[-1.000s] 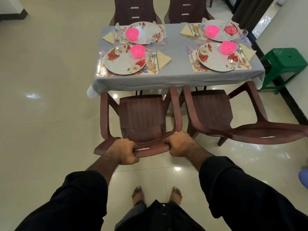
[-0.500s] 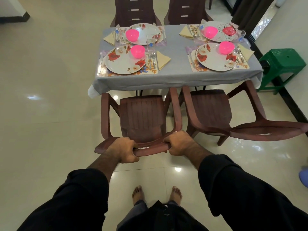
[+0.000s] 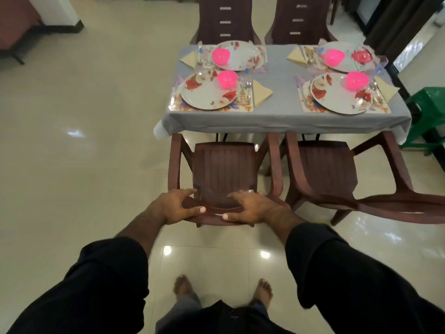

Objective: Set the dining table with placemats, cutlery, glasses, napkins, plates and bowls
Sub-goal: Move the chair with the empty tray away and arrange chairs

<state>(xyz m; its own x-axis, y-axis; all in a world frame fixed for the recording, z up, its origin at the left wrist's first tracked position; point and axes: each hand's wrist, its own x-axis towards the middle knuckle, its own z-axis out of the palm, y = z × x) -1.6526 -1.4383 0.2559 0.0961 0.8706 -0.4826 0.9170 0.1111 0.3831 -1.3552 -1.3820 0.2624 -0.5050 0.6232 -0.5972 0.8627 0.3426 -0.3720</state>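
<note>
Head view: table [image 3: 277, 116] fully laid, four settings with plates and bowls; your left hand [image 3: 174, 207] and right hand [image 3: 252, 208], fingers spread loosely, rest on the chair [image 3: 224, 169] back, likely next to be tucked in.

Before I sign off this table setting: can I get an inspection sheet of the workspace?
Surface: table under grey cloth.
Job's things: four floral plates, e.g. near-left plate, each with a pink bowl, on placemats; yellow napkins, cutlery beside them.
Clutter: nothing seen.
Hands: left hand and right hand rest, fingers loose, on the brown chair back.
Cables: nothing seen.
Surroundings: green stool, glossy tile floor.
</note>
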